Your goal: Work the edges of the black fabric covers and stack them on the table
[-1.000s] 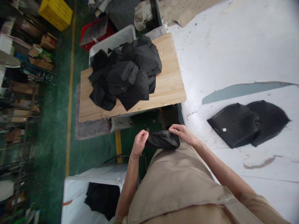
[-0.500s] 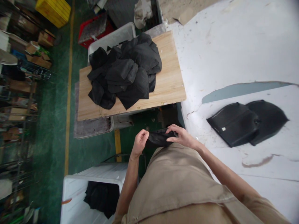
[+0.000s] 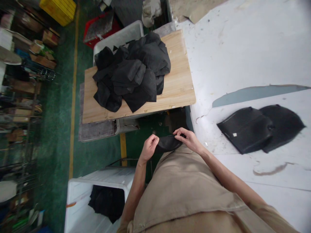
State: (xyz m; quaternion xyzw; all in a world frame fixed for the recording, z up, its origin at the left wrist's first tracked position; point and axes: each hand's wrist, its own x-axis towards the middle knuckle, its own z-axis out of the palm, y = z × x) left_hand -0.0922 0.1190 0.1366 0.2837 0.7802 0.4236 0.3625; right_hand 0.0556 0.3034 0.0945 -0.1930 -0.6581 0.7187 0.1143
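Between my hands, in front of my waist, a black fabric piece [image 3: 167,144] is stretched by its upper edge. My left hand [image 3: 150,147] pinches its left end. At the other end, the fingers of my right hand [image 3: 186,137] are closed on the edge. Much of the piece's lower part is out of sight against the apron. On the white table to the right lie two overlapping black pieces [image 3: 245,127], one with a small white tag. A heap of black fabric pieces [image 3: 136,71] rests on a wooden board [image 3: 178,64] ahead of me.
A white bin [image 3: 80,189] with black fabric inside stands at lower left. The white table [image 3: 243,58] has torn surface patches. Beneath the board are grey-white tubs [image 3: 119,32]. Cluttered shelves [image 3: 21,113] line the far left, beyond the green floor [image 3: 55,136].
My right fingers have closed onto the black piece's edge, which is now drawn straighter. The left hand keeps its pinch. The whole view has shifted slightly.
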